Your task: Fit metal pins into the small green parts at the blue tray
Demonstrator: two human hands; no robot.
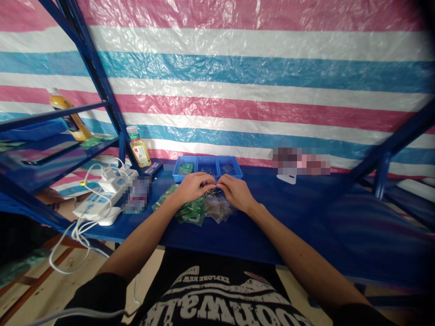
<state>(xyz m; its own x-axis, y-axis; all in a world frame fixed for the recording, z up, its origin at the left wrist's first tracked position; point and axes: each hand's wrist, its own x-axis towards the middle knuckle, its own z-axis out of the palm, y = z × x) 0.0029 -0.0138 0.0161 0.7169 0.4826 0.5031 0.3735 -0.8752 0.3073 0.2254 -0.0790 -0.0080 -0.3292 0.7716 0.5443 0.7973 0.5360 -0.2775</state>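
Note:
My left hand (193, 186) and my right hand (235, 192) rest close together on the blue table (306, 217), fingers curled and pinched over small dark metal parts (211, 192) between them. What the fingertips grip is too small to name. Under and just in front of the hands lies a heap of small green packets (190, 213) and clear plastic bags (219, 209). Right behind the hands stands a blue tray (207, 168) with three compartments holding small items.
A white power strip (98, 199) with plugs and cables lies at the left. A drink bottle (138, 147) stands by the blue rack post (102, 86); a yellow bottle (68, 115) sits on the left shelf. A striped tarp (254, 81) closes the back.

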